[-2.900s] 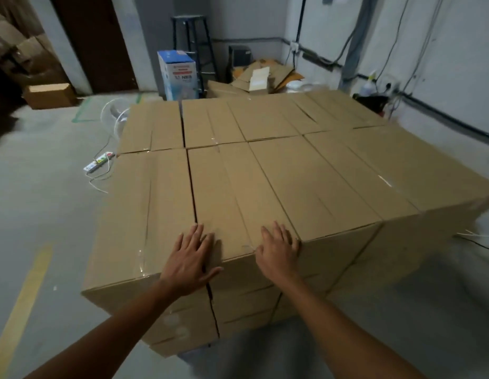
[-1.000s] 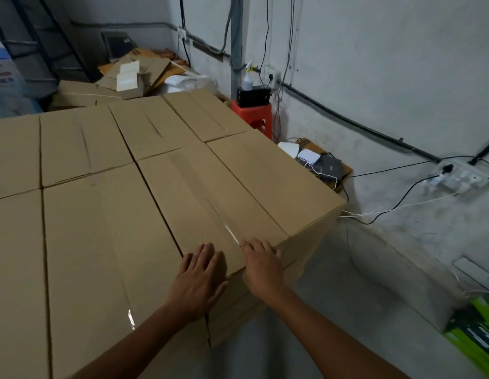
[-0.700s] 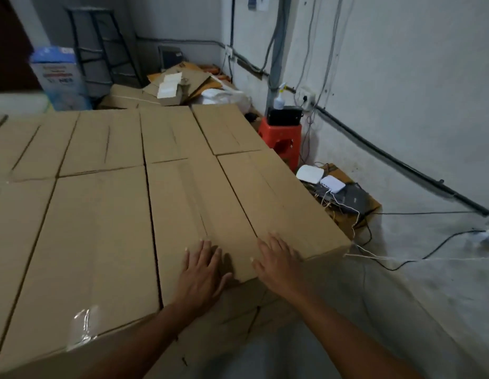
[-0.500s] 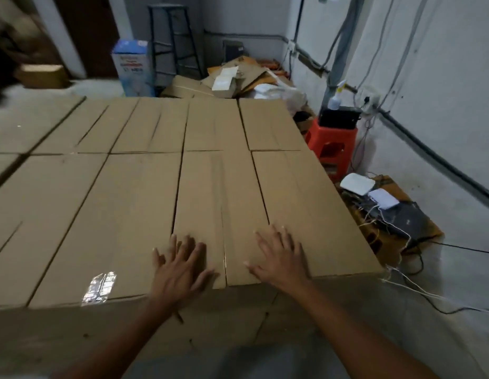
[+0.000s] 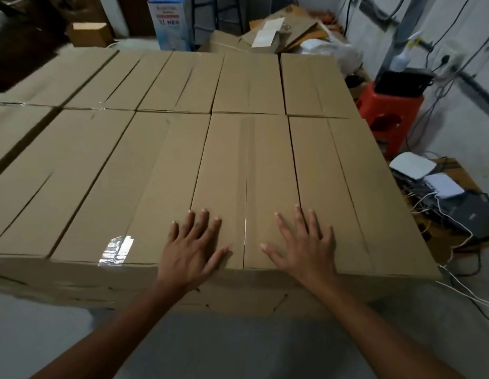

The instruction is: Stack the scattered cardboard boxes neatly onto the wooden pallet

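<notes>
Well, the biggest thing I see is the block of cardboard boxes (image 5: 161,149). They sit side by side in tidy rows with flat tops, and thin dark gaps run between them. More boxes show under the top layer at the front edge.

The middle box (image 5: 246,165) in the near row is the one being touched. Its two top flaps meet in a line down the middle, and clear tape covers that line.

Both hands lie flat on it near the front edge, fingers straight and spread, holding nothing. The left hand (image 5: 192,247) rests over the gap on the box's left side. The right hand (image 5: 303,244) rests over the gap on its right side. The taped line runs between them.

Behind the block lies a pile of flat cardboard (image 5: 287,31).

To the right, by the wall, stands a red plastic stool (image 5: 388,119) with a black thing on top.

At the back is a blue and white box (image 5: 169,23). I can read the red letters "NE" on it. The rest is too blurry.

On the floor at the right is a white router (image 5: 413,165) among wires.

A shiny strip of tape (image 5: 116,250) glints left of the left hand.
</notes>
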Demonstrator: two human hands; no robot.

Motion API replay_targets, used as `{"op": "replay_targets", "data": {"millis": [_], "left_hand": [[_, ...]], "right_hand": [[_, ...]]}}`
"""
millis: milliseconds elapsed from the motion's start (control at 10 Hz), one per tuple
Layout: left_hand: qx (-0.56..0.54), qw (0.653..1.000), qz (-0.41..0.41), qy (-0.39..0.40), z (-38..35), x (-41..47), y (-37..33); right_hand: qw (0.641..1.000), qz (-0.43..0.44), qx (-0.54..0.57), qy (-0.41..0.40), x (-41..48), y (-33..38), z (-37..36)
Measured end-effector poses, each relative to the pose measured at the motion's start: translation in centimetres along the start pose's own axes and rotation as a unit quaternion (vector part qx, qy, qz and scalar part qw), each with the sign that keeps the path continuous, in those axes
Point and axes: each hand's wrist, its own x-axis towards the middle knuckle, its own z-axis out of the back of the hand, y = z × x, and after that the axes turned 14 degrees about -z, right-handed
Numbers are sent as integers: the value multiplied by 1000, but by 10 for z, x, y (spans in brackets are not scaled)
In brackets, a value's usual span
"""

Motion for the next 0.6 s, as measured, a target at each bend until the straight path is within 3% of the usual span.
{"op": "replay_targets", "data": {"millis": [300, 500, 600], "left_hand": [[-11, 999, -3, 47, 12, -1, -3], [-31, 994, 10, 102, 37, -1, -8], [-37, 998, -10, 56, 57, -6, -17]], "right_hand": [[1000, -5, 7, 9, -8, 1, 7], [996, -28, 28, 83, -20, 7, 38], [994, -21, 97, 34, -43, 19, 64]]}}
